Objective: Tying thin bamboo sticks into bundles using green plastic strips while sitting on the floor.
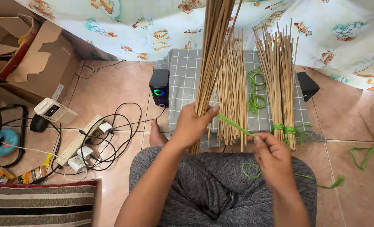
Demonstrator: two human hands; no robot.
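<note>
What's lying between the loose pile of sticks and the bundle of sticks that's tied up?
In the head view, loose green string lies coiled on the grey checked cloth, between the loose sticks and the tied bundle.

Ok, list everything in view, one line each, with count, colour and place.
held stick bundle: one, tan, upright in left hand
green string: one, stretched between both hands
loose sticks: one heap, tan, on checked cloth
tied bundle: one, tan, green binding, right on cloth
checked cloth: one, grey
speakers: two, black, either side of cloth
power strip: one, white, floor left
cardboard box: one, brown, upper left
left hand: grips bundle
right hand: fingers pinch string
</note>
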